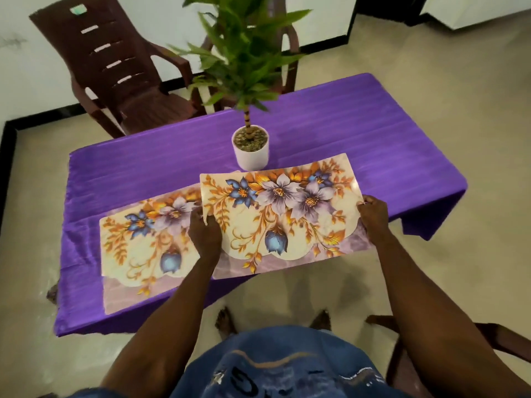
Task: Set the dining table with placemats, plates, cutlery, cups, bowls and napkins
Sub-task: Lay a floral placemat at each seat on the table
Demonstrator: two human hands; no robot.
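A floral placemat (pixel 281 214) with purple and blue flowers is held over the near right part of the table, its front edge past the table's edge. My left hand (pixel 204 234) grips its left edge and my right hand (pixel 373 216) grips its right edge. A second placemat (pixel 138 248) of the same pattern lies flat on the near left of the table, partly covered by my left hand and the held mat. The table wears a purple cloth (pixel 359 133).
A white pot (pixel 251 155) with a tall green plant stands mid-table, just behind the held mat. A brown plastic chair (pixel 115 70) stands at the far left; another chair's arm (pixel 448 331) is at my right. My bare feet are below the table's near edge.
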